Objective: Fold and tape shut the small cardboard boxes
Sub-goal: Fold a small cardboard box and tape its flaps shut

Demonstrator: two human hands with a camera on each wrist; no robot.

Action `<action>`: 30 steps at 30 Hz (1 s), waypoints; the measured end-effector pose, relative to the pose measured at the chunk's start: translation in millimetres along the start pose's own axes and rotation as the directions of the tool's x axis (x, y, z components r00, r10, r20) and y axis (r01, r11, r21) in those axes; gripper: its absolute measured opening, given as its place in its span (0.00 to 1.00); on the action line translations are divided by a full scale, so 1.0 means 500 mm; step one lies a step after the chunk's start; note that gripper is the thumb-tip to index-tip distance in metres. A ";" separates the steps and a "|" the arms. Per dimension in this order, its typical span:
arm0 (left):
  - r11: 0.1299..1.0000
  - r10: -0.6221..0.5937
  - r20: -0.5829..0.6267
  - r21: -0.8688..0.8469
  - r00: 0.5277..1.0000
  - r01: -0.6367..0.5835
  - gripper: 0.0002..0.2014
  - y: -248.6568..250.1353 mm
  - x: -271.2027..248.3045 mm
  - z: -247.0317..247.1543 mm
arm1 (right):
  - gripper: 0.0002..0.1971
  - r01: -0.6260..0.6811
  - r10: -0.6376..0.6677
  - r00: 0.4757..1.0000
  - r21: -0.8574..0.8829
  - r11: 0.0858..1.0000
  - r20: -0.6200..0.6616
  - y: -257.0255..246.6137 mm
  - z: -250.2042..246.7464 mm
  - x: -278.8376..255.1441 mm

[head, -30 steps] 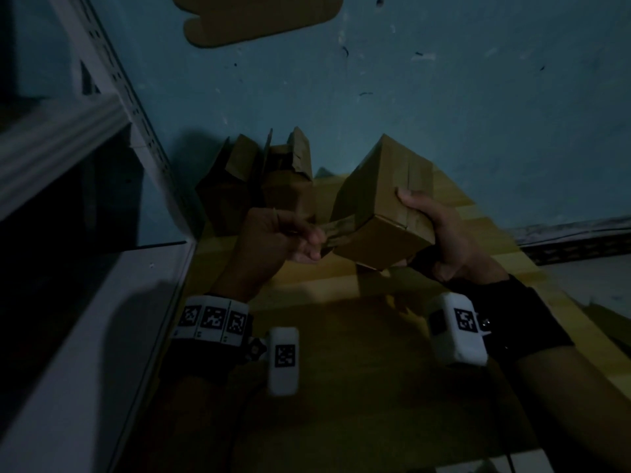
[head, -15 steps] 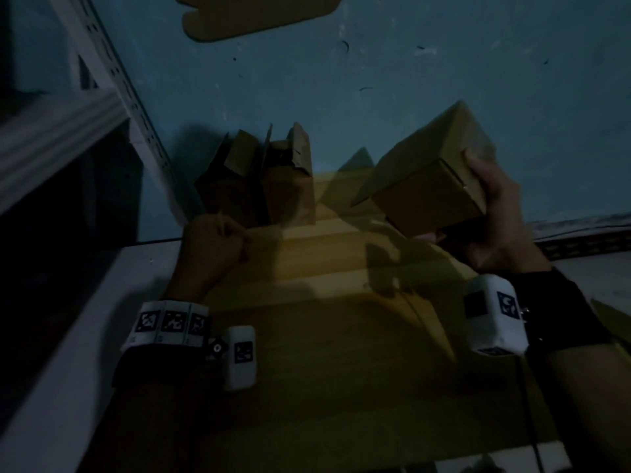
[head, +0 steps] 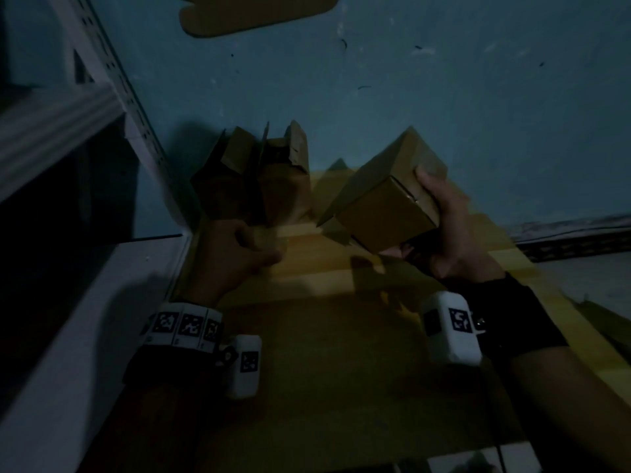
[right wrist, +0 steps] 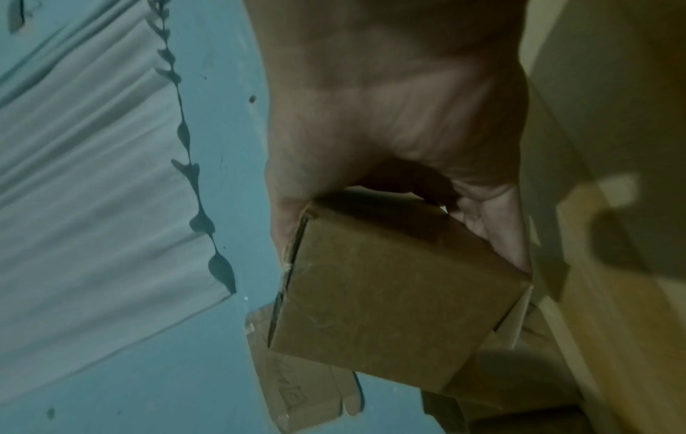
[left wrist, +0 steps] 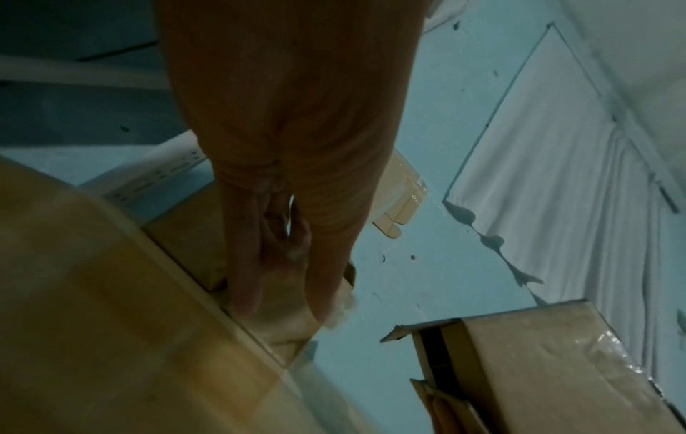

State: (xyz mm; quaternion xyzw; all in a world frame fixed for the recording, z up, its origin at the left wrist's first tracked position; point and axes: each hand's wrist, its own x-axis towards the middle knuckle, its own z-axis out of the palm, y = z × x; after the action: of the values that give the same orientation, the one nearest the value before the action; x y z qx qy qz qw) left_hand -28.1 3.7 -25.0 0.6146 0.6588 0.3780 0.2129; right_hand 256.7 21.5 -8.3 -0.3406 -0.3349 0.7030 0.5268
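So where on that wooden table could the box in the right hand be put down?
The widest bare stretch of the wooden table lies between the two wrists, near the person. A narrower strip runs between the left hand and the held box. The far left corner by the wall is crowded with open boxes.

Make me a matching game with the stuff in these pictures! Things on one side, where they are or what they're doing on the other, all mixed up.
Things:
1. closed cardboard box
2. open boxes
3. left hand
4. flat cardboard piece

Places or states:
A. standing against the blue wall, flaps up
B. stuck high on the blue wall
C. held up off the table by the right hand
D. low by the wooden table, fingers curled on something pale that I cannot make out

Pairs: 1-C, 2-A, 3-D, 4-B
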 end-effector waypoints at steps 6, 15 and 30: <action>0.987 -0.116 -0.076 0.104 0.990 0.124 0.17 -0.058 0.014 -0.033 | 0.24 -0.050 0.051 0.998 -0.033 0.998 0.035 0.013 0.017 0.005; 0.974 -0.186 -0.106 -0.148 0.977 0.170 0.16 -0.082 0.014 -0.020 | 0.24 -0.060 0.066 0.996 -0.094 0.994 0.062 0.030 0.034 0.005; 0.988 -0.046 0.049 -0.143 0.998 0.052 0.08 -0.005 -0.009 0.055 | 0.30 -0.110 0.142 0.957 -0.135 0.985 0.251 0.058 0.025 0.022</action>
State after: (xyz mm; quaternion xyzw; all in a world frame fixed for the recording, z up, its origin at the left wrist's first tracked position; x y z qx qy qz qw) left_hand -8.7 6.2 -45.0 0.5895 0.6397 0.4054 0.2809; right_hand 228.9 24.2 -26.9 -0.2971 -0.4202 0.7525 0.4110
